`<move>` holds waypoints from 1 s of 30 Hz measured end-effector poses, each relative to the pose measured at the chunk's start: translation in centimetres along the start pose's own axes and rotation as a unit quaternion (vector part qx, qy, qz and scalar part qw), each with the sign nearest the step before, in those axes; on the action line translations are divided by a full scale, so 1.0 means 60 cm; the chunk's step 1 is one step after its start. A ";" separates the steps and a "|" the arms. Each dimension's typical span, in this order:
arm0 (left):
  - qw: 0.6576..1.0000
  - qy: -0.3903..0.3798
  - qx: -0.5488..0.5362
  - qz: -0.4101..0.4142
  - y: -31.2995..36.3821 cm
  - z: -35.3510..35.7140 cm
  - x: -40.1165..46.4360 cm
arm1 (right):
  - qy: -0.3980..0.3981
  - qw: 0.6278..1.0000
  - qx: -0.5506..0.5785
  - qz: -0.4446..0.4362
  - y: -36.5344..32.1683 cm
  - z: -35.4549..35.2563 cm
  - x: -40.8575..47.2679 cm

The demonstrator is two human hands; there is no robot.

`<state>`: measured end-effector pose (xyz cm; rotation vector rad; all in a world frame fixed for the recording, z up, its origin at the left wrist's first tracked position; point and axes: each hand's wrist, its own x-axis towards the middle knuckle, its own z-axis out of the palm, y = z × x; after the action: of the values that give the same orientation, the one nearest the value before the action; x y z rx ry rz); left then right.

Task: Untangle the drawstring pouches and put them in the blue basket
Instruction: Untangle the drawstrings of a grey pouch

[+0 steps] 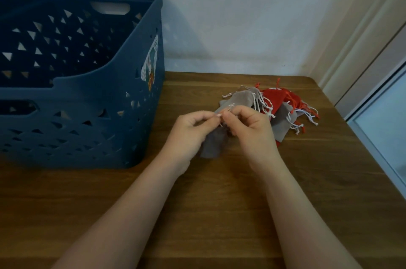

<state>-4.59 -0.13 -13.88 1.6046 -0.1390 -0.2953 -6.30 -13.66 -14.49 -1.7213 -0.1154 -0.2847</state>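
Observation:
A grey drawstring pouch (213, 144) hangs between my two hands above the table. My left hand (189, 131) and my right hand (250, 128) both pinch its white drawstring (227, 109) at the top with curled fingers. Just behind my hands a pile of grey and red pouches (274, 103) lies on the table, their white and red strings tangled together. The blue basket (87, 103) stands to the left, its inside dark; I see no pouch in it.
The wooden table (219, 202) runs up to a white wall at the back. Its right edge (342, 114) drops off beside a white door frame. The basket's side carries a sticker (151, 64).

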 end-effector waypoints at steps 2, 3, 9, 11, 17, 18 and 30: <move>0.992 -0.037 -0.109 -0.055 0.001 -0.001 0.002 | 0.022 0.999 0.024 0.023 0.000 0.001 0.002; 0.984 -0.054 -0.151 -0.076 0.001 -0.002 0.002 | 0.026 0.999 0.028 0.029 0.000 0.001 0.001; 0.969 -0.070 -0.213 -0.108 0.002 -0.007 0.005 | 0.047 0.997 0.050 0.032 0.004 0.004 0.000; 0.986 -0.035 -0.125 -0.109 0.005 -0.006 0.006 | 0.057 0.997 0.056 0.001 0.004 0.004 0.000; 0.985 -0.006 0.164 0.050 -0.002 0.003 0.002 | 0.031 0.984 -0.086 -0.155 0.005 0.005 -0.001; 0.977 -0.015 0.200 0.076 -0.004 0.004 0.000 | 0.026 0.980 -0.106 -0.167 0.006 0.008 -0.002; 0.953 -0.056 0.254 0.156 -0.003 0.000 -0.002 | -0.014 0.992 -0.089 -0.086 -0.007 0.008 -0.004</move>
<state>-4.70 -0.11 -14.07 2.0398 -0.5884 -0.1054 -6.58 -13.10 -14.21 -1.8959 -0.2657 -0.4082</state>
